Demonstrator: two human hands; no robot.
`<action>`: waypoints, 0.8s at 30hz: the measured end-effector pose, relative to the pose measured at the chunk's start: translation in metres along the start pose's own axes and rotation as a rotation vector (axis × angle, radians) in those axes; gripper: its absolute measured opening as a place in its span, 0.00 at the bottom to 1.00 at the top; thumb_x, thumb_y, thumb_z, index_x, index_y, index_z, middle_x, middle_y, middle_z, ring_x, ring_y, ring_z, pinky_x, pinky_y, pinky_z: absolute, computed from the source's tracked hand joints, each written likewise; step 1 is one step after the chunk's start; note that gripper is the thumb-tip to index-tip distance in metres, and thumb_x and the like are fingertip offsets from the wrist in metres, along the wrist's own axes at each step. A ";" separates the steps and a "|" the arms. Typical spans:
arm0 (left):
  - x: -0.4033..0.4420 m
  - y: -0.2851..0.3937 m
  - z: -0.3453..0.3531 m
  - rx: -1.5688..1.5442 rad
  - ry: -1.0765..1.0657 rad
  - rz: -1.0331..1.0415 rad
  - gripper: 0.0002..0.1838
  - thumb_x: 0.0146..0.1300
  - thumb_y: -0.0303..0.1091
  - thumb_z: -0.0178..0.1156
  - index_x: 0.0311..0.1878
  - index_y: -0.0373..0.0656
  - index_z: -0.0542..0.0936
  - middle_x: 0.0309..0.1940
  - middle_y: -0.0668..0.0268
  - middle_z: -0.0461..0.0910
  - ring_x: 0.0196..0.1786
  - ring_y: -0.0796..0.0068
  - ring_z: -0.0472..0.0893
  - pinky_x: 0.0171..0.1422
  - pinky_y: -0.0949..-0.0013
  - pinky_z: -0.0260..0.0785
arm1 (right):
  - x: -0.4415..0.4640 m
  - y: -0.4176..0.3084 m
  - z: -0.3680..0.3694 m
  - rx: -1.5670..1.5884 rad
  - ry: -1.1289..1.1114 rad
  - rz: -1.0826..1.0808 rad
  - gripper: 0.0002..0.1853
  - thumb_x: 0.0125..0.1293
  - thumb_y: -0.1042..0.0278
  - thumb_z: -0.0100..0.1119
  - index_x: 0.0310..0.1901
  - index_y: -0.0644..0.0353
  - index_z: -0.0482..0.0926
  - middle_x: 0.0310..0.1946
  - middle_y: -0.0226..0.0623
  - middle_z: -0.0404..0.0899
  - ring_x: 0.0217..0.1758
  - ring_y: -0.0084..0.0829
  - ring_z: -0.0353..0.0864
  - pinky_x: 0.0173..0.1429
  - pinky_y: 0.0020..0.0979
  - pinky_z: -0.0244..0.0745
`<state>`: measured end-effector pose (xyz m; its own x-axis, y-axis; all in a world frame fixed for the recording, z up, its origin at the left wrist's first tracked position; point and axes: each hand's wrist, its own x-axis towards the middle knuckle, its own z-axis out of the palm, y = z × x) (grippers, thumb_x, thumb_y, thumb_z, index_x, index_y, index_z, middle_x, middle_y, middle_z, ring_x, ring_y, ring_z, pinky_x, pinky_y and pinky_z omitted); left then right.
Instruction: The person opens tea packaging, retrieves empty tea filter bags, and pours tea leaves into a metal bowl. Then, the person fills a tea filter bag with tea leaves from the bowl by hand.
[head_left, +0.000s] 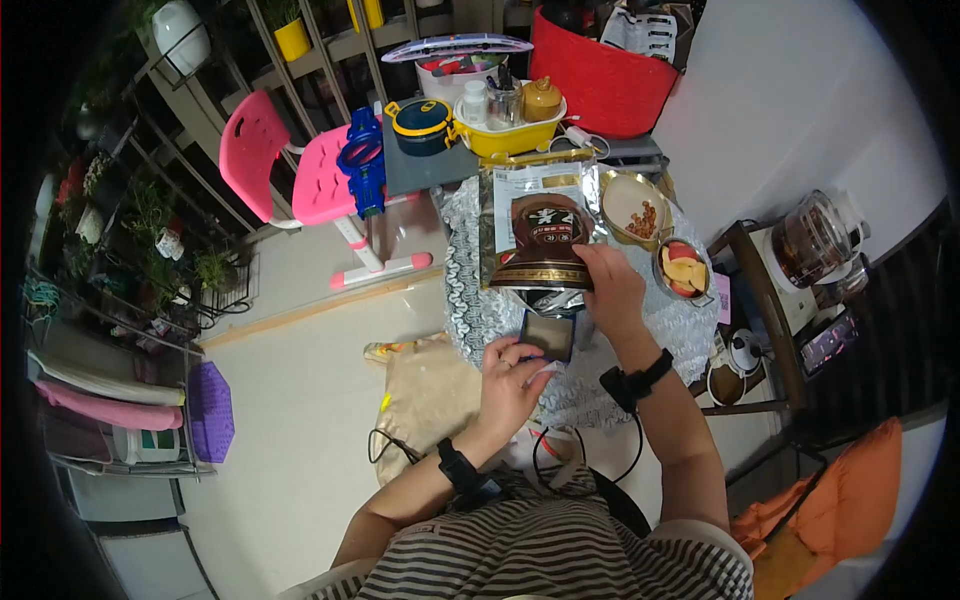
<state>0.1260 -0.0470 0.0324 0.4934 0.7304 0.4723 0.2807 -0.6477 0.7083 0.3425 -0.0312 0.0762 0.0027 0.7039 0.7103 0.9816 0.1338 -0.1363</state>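
My right hand (612, 285) grips the right edge of a dark brown foil bag (545, 265) with gold bands and pale printed characters, tilted over the table. My left hand (508, 385) has its fingers bent together at the near edge of a small dark-rimmed square box (548, 338). A small white scrap (550, 368) shows at its thumb tip; what it is I cannot make out. Behind the brown bag lies a larger silver bag (510, 185) with a white printed label.
A patterned grey cloth (465, 270) covers the table. To the right stand a bowl with brown pieces (632, 210) and a bowl of sliced fruit (684, 272). Further back are a yellow basin (510, 138), a dark round container (422, 125) and a red bin (600, 75). A pink chair (325, 180) stands left.
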 end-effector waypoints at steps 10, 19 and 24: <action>-0.004 0.003 0.002 0.000 0.007 0.011 0.09 0.45 0.28 0.73 0.32 0.43 0.86 0.43 0.68 0.82 0.57 0.56 0.71 0.60 0.57 0.67 | 0.012 -0.037 -0.052 0.028 -0.305 0.260 0.36 0.47 0.71 0.70 0.62 0.49 0.69 0.49 0.35 0.75 0.50 0.42 0.77 0.50 0.41 0.77; 0.007 0.015 -0.021 0.025 -0.076 0.151 0.10 0.43 0.27 0.73 0.32 0.45 0.87 0.58 0.67 0.78 0.59 0.54 0.69 0.62 0.57 0.65 | 0.011 -0.031 -0.054 0.026 -0.353 0.308 0.33 0.49 0.77 0.63 0.61 0.51 0.70 0.44 0.39 0.76 0.48 0.45 0.79 0.48 0.43 0.76; 0.024 0.013 -0.022 0.006 -0.117 0.221 0.10 0.42 0.28 0.74 0.31 0.46 0.87 0.63 0.65 0.75 0.63 0.52 0.67 0.65 0.54 0.63 | 0.013 -0.027 -0.060 0.061 -0.370 0.326 0.33 0.48 0.77 0.64 0.60 0.51 0.71 0.45 0.38 0.76 0.50 0.43 0.78 0.49 0.43 0.76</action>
<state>0.1235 -0.0327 0.0645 0.6348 0.5414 0.5513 0.1607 -0.7904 0.5912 0.3277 -0.0674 0.1308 0.2293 0.9149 0.3323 0.9279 -0.1022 -0.3586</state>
